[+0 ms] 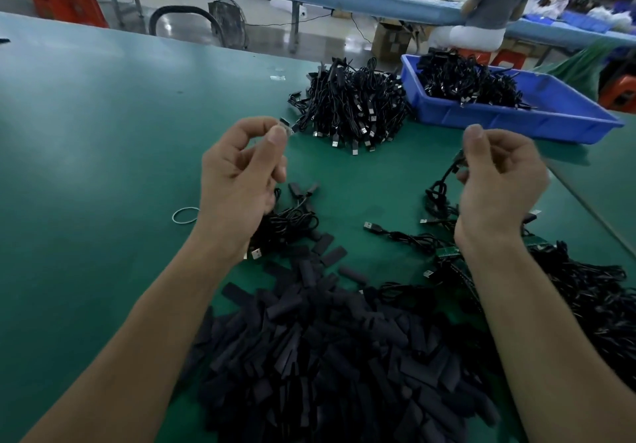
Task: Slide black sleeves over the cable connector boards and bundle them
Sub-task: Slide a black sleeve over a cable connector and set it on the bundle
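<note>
Fingertip work lost to blur
The piece (285,125) pinched in the left hand (241,174) is too blurred to name; the right hand (499,181) covers the top end of its cable (446,173). The pile of black sleeves (327,356) runs off the near edge, the cable heap (585,298) off the right.

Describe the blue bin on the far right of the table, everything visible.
The blue bin is a shallow rectangular tray, plastic by its look, with a lipped rim and low walls. It sits flat on the green table, far right, turned at an angle. A tangle of black cables fills its left part. A heap of bundled cables lies close by its left corner; whether they touch is unclear.
</note>
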Motion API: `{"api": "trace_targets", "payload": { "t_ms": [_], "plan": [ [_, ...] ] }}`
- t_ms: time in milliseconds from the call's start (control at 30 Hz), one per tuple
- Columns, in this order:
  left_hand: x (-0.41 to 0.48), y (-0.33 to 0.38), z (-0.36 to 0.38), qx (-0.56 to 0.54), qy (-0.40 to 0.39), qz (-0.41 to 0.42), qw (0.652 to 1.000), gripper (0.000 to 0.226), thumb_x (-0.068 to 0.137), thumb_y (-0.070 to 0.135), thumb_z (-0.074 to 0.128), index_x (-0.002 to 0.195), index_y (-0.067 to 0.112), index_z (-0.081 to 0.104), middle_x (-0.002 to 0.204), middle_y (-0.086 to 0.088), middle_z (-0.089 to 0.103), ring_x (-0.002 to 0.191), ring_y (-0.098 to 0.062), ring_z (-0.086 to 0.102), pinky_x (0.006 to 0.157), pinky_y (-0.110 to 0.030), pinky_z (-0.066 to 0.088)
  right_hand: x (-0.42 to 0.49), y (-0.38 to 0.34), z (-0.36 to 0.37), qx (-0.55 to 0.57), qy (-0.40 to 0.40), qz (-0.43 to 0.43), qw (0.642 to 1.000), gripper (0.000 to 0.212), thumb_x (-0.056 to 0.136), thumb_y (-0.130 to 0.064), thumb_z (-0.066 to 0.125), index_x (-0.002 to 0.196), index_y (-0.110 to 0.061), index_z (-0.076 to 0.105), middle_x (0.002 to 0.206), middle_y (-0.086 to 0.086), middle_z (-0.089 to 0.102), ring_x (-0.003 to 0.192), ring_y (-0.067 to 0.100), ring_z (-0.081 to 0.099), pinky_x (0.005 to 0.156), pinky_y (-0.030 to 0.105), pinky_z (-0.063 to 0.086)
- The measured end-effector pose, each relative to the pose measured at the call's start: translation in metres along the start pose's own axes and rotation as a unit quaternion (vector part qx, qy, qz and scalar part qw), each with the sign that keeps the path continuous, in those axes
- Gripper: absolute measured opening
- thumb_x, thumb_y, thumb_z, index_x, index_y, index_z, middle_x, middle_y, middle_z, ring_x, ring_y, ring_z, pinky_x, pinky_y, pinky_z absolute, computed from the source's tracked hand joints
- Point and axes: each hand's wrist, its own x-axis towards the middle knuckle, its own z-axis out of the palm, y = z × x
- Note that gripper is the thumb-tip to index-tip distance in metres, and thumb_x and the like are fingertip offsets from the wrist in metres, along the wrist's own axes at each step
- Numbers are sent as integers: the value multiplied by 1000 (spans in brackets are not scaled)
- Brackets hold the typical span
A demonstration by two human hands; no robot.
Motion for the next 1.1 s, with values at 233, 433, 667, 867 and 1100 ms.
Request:
{"api": "trace_targets", "payload": {
  "t_ms": [233,433,667,867,1100],
  "plan": [
    [-2,2,-20,303,-20,28,952,19,99,28,61,98,44,71,67,15,68,60,-1,54,62,-14,44,-41,34,-3,-391,-382,-164,821,8,85,-24,77,85,-20,70,81,-10,63,75,4,59,76,25,53],
    [-3,3,-20,379,-78,-6,922,35,103,12,51,134,22,64,77,4,72,37,-9,37,43,-10,34,-70,25,9,-487,-502,-77,710,35,88,-60,64,88,-25,70,84,-7,69,78,16,65,72,33,53],
    [-8,7,-14,353,-85,-11,932,16,100,18,61,97,34,60,80,23,72,63,1,64,62,-8,45,-84,19,25,-556,-534,-116,626,27,92,-39,68,114,-23,67,111,0,63,109,24,57,95,37,44],
    [-10,11,-13,370,-63,18,927,17,96,17,67,110,22,76,79,27,68,78,14,65,73,-1,45,-83,21,7,-572,-473,-52,668,23,92,-27,67,109,-23,51,110,2,50,91,25,54,76,37,46],
    [-12,6,-9,372,-79,8,925,19,95,16,69,111,22,76,87,23,70,80,12,65,74,-4,48,-81,38,1,-534,-483,17,694,19,92,-26,71,106,-22,57,106,2,62,94,24,62,85,42,54]
  ]
}}
